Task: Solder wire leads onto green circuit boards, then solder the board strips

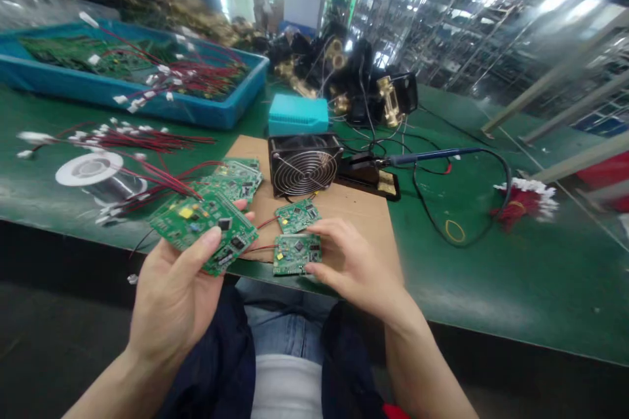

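My left hand (179,288) is closed around green circuit boards (201,226), its thumb lying on the top one; red wires run off their far side. On the front of a cardboard sheet (363,222) lies a smaller-looking circuit board (289,255) with a yellow part and a red and black lead. My right hand (354,262) grips this board at its right end, thumb at the near corner and fingers at the far one. Just beyond it rests another circuit board (297,215). More boards (240,173) lie behind my left hand.
A black fan (307,167) stands behind the boards, before a teal box (297,114). A soldering iron (427,156) rests in its stand, cable looping right. Leftward are a solder spool (115,186), wire leads (147,139) and a blue tray (216,114). Bundled leads (521,206) lie right.
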### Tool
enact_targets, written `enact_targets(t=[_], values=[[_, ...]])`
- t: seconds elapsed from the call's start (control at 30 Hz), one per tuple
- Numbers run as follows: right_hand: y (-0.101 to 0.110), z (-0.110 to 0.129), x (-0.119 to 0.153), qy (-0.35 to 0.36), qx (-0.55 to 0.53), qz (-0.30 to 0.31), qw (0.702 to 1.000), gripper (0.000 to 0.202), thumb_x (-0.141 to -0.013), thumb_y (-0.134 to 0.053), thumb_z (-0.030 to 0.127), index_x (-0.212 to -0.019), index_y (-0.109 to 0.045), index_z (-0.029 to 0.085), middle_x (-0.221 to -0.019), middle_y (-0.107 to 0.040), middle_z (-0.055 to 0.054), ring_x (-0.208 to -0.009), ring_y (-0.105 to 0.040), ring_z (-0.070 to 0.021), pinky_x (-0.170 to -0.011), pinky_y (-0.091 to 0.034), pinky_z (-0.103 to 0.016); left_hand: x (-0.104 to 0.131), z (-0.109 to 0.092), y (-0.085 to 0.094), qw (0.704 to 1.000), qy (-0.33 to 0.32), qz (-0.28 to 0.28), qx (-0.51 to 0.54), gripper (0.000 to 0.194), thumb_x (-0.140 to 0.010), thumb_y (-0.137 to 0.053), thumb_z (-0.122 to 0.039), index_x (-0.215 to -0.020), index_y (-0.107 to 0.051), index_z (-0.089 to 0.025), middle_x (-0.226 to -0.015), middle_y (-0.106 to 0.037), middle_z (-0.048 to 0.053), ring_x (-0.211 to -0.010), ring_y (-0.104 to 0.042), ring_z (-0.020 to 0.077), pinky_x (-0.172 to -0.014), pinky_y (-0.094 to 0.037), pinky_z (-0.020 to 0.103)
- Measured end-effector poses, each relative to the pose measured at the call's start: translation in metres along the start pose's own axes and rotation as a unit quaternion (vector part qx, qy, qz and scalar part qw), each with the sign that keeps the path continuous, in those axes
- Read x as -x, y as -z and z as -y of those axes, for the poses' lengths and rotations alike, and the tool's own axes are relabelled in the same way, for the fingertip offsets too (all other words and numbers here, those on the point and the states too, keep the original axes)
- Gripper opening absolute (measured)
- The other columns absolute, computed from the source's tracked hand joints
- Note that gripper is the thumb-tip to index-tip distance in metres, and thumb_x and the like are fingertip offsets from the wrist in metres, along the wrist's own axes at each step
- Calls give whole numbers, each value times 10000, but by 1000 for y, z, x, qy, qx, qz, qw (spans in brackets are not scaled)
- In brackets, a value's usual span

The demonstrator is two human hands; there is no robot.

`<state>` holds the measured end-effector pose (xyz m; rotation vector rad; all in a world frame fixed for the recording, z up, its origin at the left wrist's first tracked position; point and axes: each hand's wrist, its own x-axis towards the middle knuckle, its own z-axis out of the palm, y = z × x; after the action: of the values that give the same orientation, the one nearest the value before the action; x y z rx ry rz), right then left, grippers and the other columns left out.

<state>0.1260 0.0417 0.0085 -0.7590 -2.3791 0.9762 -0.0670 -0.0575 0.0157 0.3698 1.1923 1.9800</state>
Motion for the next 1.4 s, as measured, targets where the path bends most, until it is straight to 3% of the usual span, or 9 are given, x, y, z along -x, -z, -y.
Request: enact_targets(t=[0.1,0.27,0.47,0.57,0.67,0.83,1.0,1.3,1.4], values=[[-7,-6,5,-16,61,59,996,576,-785,-800,148,-1293,-528,138,-1316,-559,-147,-1250,-497,-291,-1087,-423,-495,-6,-2,8,1000,-12,-20,-7,349,-733,-809,-212,-1073,-738,-185,-1122,-761,89,-1018,-726,223,-852,-630,294],[-22,-8,3,-10,94,57,994,620,-763,-791,137,-1320,-520,98,-1254,-555,-175,-1174,-501,-327,-1030,-435,-536,-8,-4,12,999,-20,-36,-16,381,-767,-778,-173,-1143,-725,-210,-1195,-739,66,-1060,-710,198,-863,-625,267],[6,-8,12,9,-148,37,988,525,-767,-787,298,-1243,-585,209,-1175,-591,-92,-1109,-577,-264,-945,-486,-418,-10,-18,26,986,-132,-85,-51,407,-813,-730,-178,-1208,-693,-266,-1213,-731,25,-1173,-661,230,-993,-580,377],[8,-3,11,12,-265,-28,964,508,-768,-788,448,-1199,-617,239,-1114,-599,-64,-1038,-601,-246,-875,-506,-376,-9,-21,27,980,-155,-109,-56,444,-807,-734,-174,-1230,-676,-293,-1231,-721,-7,-1238,-618,248,-1097,-499,474],[-13,12,-3,25,-315,-152,936,494,-756,-800,432,-1175,-610,253,-1080,-598,-41,-987,-599,-218,-862,-507,-356,-5,-17,19,985,-132,-106,-44,443,-817,-747,-181,-1234,-667,-310,-1278,-696,-23,-1238,-615,222,-1099,-501,438],[-62,49,-29,45,-302,-277,911,554,-741,-787,323,-1227,-526,274,-1144,-544,-42,-1059,-565,-227,-933,-495,-392,4,2,2,997,8,-64,36,504,-666,-865,-203,-1139,-703,-264,-1169,-740,-6,-1121,-681,217,-1022,-549,338],[-71,68,-36,67,-274,-370,885,529,-822,-700,358,-1279,-450,263,-1192,-489,-64,-1117,-530,-227,-1001,-480,-417,7,12,-2,993,83,-43,68,639,-649,-880,-267,-1240,-639,-239,-1097,-755,39,-1029,-721,254,-974,-568,392],[-94,71,-47,47,-112,-266,956,538,-736,-765,236,-1168,-444,240,-1206,-482,-77,-1173,-514,-243,-1000,-501,-442,17,17,6,990,66,-39,122,745,-664,-855,-416,-1328,-576,-226,-1124,-739,65,-1091,-693,297,-1000,-551,419],[-90,67,-46,48,-91,-228,968,515,-783,-727,238,-1207,-436,228,-1244,-485,-108,-1210,-517,-257,-999,-514,-468,15,16,7,993,76,-33,90,773,-642,-883,-346,-1338,-571,-222,-1121,-739,69,-1085,-696,295,-991,-556,416]])
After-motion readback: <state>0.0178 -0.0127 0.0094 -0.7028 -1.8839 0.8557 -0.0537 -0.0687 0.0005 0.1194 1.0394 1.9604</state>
